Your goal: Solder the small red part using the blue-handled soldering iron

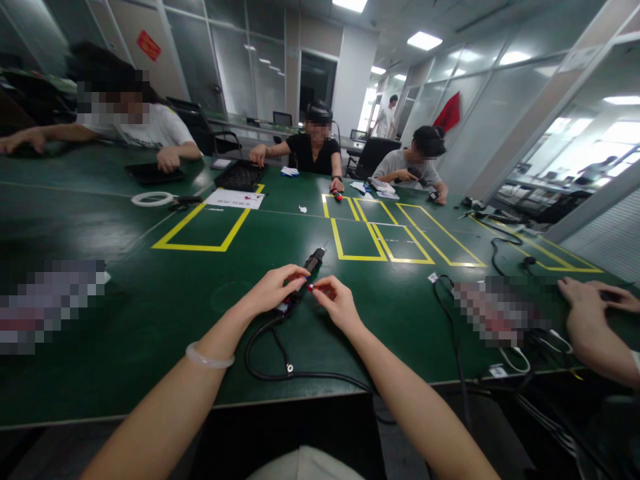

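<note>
Under bright ceiling panels [424, 41], a green tabletop [280, 230] spreads out, marked with yellow tape [189, 249]. Toward eleven o'clock sits a black tray [240, 175], a co-worker's hand [259, 155] by its far edge; its contents are indistinct. Near the centre is a slender dark tool [315, 261], its thin metal tip aimed at one o'clock, with black cable [320, 377] at six. The right hand [336, 303] pinches a small red-and-white piece [311, 287]; the left hand [280, 288] touches the tool, whether clamped I cannot tell.
</note>
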